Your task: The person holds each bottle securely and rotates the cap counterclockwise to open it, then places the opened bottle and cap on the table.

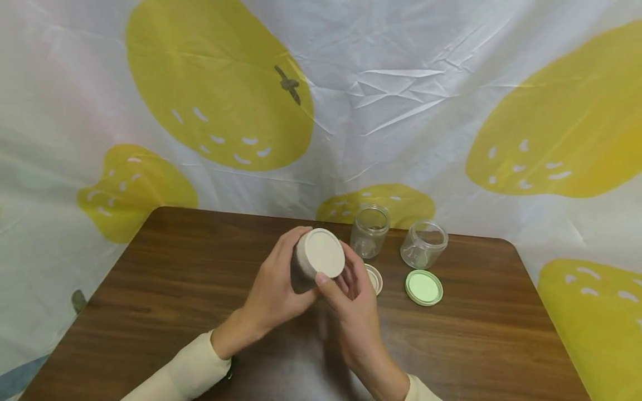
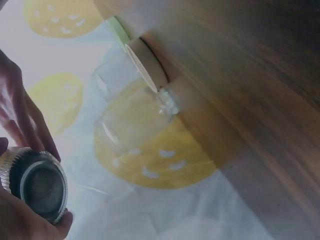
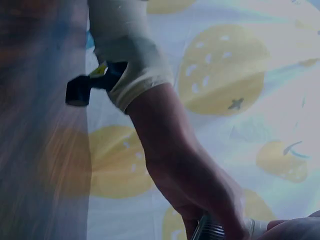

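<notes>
Above the table's middle my left hand grips a clear jar round its side, with the jar tilted. A cream lid sits on the jar and faces up toward the head camera. My right hand has its thumb on the lid's near edge, with the fingers curled at the right side, partly hidden. In the left wrist view the jar's round base shows between both hands. The right wrist view shows my left hand round the ribbed glass.
Two clear jars, one taller and one shorter, stand uncovered at the table's back edge. A green lid lies before the shorter one. Another cream lid is partly behind my right hand. A lemon-print cloth hangs behind the brown table.
</notes>
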`<move>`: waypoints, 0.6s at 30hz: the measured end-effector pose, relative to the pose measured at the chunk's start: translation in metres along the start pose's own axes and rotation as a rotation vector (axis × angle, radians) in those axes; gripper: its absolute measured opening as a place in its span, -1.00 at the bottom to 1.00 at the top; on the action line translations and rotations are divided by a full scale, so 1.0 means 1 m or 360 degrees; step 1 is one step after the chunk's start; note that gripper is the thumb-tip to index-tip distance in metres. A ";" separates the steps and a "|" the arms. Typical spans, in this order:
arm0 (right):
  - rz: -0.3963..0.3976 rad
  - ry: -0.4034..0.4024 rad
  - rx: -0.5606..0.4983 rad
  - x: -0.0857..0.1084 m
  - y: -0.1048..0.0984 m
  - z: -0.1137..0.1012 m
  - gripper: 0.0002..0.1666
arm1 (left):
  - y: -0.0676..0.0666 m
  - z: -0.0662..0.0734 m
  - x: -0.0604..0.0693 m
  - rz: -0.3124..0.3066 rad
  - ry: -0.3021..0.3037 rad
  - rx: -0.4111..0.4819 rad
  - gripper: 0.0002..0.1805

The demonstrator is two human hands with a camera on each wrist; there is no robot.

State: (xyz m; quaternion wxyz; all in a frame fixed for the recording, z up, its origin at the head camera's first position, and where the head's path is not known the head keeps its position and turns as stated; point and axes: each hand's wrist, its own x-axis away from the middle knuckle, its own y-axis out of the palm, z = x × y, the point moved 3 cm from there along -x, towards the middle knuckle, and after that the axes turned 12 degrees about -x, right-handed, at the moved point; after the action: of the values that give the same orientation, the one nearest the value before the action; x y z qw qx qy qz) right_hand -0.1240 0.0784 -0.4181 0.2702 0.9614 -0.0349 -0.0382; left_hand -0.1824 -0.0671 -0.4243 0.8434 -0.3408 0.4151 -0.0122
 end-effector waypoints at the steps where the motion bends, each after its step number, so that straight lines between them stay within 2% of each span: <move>1: 0.0001 0.0007 -0.0015 0.005 0.000 -0.002 -0.19 | -0.001 0.004 0.002 -0.0004 0.0025 -0.0023 0.01; 4: 0.0014 0.0023 -0.0044 0.019 0.001 -0.006 -0.19 | -0.005 0.013 0.006 -0.0002 0.0104 -0.0114 0.04; 8: 0.0058 0.0062 -0.0059 0.035 0.001 -0.011 -0.22 | -0.010 0.022 0.009 -0.0006 0.0219 -0.0154 0.06; 14: 0.0075 0.0044 -0.0008 0.047 -0.004 -0.018 -0.27 | -0.012 0.026 0.010 -0.0036 0.0312 -0.0084 0.09; 18: -0.0008 0.0014 0.0132 0.047 -0.010 -0.021 -0.25 | -0.013 0.028 0.010 -0.0039 0.0348 -0.0060 0.10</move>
State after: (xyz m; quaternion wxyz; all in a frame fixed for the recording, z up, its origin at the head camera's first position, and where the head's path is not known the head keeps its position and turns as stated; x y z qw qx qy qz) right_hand -0.0750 0.0936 -0.4077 0.2301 0.9720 -0.0331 -0.0332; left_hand -0.1525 -0.0647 -0.4118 0.7864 -0.3582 0.5006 -0.0518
